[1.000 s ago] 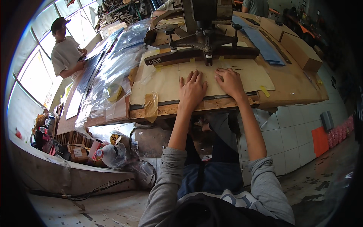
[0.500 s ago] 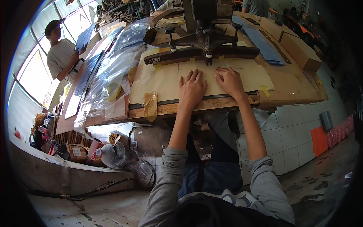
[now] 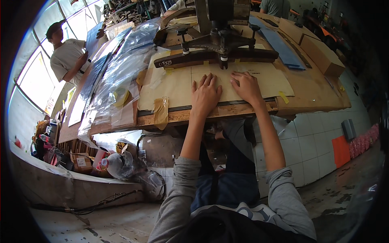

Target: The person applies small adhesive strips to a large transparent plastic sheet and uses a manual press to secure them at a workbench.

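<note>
My left hand (image 3: 206,94) lies flat, fingers spread, on a tan cardboard sheet (image 3: 178,85) near the front edge of a wooden workbench (image 3: 312,95). Beside it my right hand (image 3: 245,86) presses flat on the same sheet. Both hold nothing. Just beyond my fingers stands a dark metal machine (image 3: 216,40) with spreading arms and a long dark bar across the sheet.
Clear plastic sheeting (image 3: 121,73) covers the bench's left part. A blue strip (image 3: 281,46) and a cardboard box (image 3: 322,54) lie at the right. A person (image 3: 67,56) stands at far left by windows, holding a blue sheet. Boxes and bags clutter the floor under the bench.
Both my hands stay pressed on the cardboard. The person at the left has raised a blue sheet in front of them.
</note>
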`<action>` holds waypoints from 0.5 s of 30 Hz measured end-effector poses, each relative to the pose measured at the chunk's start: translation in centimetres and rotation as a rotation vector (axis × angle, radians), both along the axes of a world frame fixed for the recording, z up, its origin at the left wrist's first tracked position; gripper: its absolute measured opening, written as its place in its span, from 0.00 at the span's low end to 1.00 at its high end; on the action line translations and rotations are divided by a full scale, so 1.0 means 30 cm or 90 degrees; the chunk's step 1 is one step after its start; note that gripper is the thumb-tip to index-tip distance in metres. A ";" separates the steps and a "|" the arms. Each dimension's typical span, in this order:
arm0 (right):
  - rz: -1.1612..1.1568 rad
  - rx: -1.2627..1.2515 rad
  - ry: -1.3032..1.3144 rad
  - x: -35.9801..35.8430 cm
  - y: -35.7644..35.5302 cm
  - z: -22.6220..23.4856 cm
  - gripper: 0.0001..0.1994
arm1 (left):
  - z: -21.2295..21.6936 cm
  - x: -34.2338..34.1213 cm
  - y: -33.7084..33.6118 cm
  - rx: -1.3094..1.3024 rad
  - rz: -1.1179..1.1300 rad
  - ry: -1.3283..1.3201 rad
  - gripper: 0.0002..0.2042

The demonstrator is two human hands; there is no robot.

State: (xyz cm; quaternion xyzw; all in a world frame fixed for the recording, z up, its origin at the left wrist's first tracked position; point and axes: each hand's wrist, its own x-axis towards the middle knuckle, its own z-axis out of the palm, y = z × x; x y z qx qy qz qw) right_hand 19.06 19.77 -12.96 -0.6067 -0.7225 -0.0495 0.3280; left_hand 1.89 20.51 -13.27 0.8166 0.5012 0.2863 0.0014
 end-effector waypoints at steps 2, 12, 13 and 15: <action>0.002 0.002 0.000 0.000 0.000 0.001 0.14 | 0.000 0.001 0.001 0.000 0.001 0.001 0.22; -0.002 0.002 0.002 -0.002 0.000 0.000 0.14 | 0.000 0.000 0.000 0.008 -0.007 -0.011 0.21; -0.001 0.002 0.002 -0.003 0.000 0.000 0.14 | -0.001 -0.001 0.001 0.008 -0.006 -0.011 0.21; 0.001 0.002 0.005 0.000 0.002 -0.003 0.14 | 0.003 0.002 -0.003 0.004 -0.005 -0.010 0.21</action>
